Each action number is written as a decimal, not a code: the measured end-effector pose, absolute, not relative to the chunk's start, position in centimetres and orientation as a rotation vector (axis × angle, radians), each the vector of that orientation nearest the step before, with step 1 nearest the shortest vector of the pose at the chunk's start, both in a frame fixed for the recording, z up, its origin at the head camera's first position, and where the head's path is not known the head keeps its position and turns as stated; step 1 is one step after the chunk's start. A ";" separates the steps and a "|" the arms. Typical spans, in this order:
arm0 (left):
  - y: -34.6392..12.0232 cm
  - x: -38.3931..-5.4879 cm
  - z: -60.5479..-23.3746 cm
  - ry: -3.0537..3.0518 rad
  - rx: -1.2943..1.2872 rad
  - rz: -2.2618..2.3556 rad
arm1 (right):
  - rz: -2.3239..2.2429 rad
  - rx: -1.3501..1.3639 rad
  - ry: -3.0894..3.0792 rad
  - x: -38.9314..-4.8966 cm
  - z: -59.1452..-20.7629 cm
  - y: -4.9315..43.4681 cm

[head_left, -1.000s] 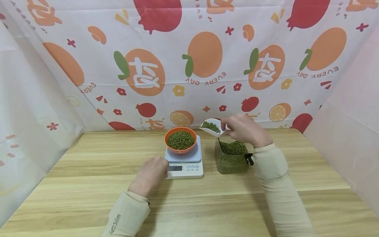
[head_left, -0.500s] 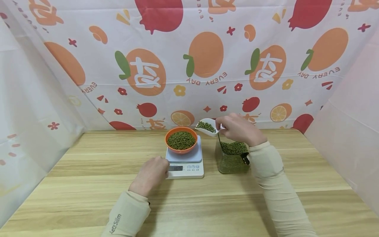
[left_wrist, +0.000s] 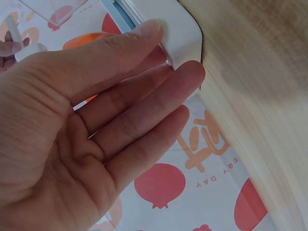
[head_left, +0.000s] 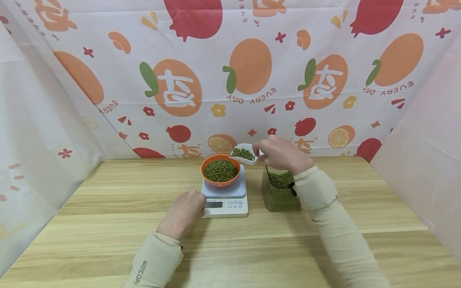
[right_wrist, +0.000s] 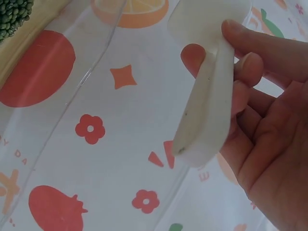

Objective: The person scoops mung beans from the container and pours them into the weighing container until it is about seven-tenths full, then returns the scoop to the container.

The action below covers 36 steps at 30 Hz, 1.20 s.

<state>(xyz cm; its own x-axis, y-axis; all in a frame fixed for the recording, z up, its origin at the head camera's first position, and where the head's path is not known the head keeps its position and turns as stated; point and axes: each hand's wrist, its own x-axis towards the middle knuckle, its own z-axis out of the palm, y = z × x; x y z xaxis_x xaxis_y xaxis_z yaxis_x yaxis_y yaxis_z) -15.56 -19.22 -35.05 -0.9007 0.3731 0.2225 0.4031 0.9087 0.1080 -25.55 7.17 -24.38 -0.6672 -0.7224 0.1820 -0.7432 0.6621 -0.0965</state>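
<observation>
In the head view my right hand [head_left: 282, 154] grips the handle of a small white scoop [head_left: 249, 161] filled with green mung beans [head_left: 242, 153]. The scoop's lip overlaps the right rim of an orange bowl [head_left: 220, 184], which is heaped with the same beans. Under the bowl is a white kitchen scale [head_left: 230, 211] with a lit display. At its front left corner, my left hand [head_left: 184, 212] pinches the edge. The left wrist view shows the thumb [left_wrist: 149, 30] against the scale's casing [left_wrist: 185, 43] and the other fingers extended alongside.
A clear square container [head_left: 282, 202] of mung beans with a dark clip stands right of the scale, partly hidden by my right forearm. All this rests on a wooden table [head_left: 230, 256]. A fruit-print cloth [head_left: 194, 132] hangs behind the table.
My right hand has carried the loaded scoop leftward, from above the container to the bowl's right rim. The left hand, scale and bowl have stayed in place.
</observation>
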 end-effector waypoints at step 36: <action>-19.3 -15.6 -35.0 -2.868 -0.600 -0.238 | -0.153 1.243 -2.601 -25.7 -23.5 2.4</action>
<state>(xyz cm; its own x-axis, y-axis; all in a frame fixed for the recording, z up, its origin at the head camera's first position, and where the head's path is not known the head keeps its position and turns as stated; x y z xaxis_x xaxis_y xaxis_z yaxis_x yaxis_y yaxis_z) -15.62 -19.27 -35.05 -0.8972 0.3779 0.2285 0.4104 0.9046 0.1155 -25.69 2.43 -23.47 -0.6031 -0.7767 0.1818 -0.7499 0.6297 0.2025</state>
